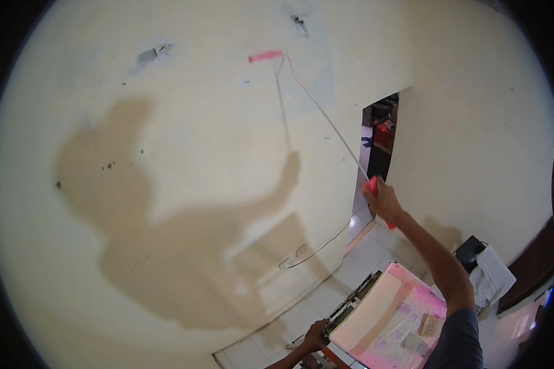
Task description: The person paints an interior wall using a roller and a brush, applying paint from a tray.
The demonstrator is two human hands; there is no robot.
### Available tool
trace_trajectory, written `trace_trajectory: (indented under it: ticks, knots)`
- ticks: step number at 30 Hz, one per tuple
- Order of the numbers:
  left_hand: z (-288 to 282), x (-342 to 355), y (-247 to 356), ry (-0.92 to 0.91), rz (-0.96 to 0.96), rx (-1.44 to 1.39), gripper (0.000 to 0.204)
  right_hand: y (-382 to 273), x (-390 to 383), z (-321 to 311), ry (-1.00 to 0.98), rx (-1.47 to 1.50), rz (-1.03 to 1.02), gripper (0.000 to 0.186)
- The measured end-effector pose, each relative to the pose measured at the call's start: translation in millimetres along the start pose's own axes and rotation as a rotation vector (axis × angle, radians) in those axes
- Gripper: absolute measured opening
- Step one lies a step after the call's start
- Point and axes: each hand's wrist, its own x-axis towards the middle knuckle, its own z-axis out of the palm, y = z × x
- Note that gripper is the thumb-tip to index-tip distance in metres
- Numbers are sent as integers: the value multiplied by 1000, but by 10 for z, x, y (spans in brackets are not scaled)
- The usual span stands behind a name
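Right hand [385, 202] closed around the red handle [372, 184] of a pink-sleeved paint roller [266, 56] set apparently against the upper wall [203, 135]; left hand [316, 336] beside the paint tray [364, 309], grip unclear; rolling seems in hand, the next stroke calling for even pressure.

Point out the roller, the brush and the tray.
Roller [265, 56]: head view, on its pink sleeve.
Brush [431, 325]: head view, on its bristles.
Tray [367, 309]: head view, on its pale, bare part.
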Motion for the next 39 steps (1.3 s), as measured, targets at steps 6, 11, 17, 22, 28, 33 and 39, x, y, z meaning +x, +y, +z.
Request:
trace_trajectory:
  ticks: [6,11,17,22,28,33,39]
  knots:
    - [-132,29,246,-25,-71,11,50,121,-292,-16,-10,43,-24,41]
    - [-7,32,-20,13,90,15,49,-286,77,-83,-8,-21,49,37]
    - [-1,48,0,-13,39,37,55,-89,-316,-58,-43,26,38,40]
    - [-34,14,-10,36,121,-18,55,-301,-123,-54,-39,-60,38,40]
    - [-70,6,193,48,46,-16,54,-137,-283,-100,25,-32,-42,40]
    - [-46,0,-3,-15,61,-6,54,-336,-116,-145,-44,-91,38,42]
    - [-57,79,119,-29,61,-12,53,118,-114,-386,17,-255,-77,49]
